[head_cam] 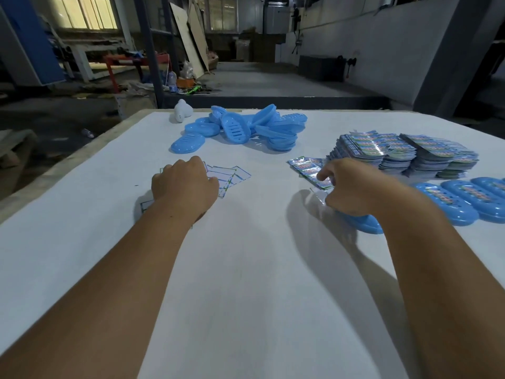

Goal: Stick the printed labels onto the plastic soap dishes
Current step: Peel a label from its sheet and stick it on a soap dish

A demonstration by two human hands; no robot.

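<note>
Table [246, 269] in foreground, floor beyond. At far edge, centre: heap of soap dishes [240, 131], small ornament-like object [182, 110] just to its left. Right of centre: stacked labels [404, 153], a short fanned row of labels [307, 166] lying just left of the stack. Nearer than the stack, at right edge: labelled dishes [461, 199] side by side. Left hand [184, 187] on spread backing sheets [226, 176], left of centre. Right hand [352, 187] over one dish [363, 221], between fanned labels and labelled dishes.
</note>
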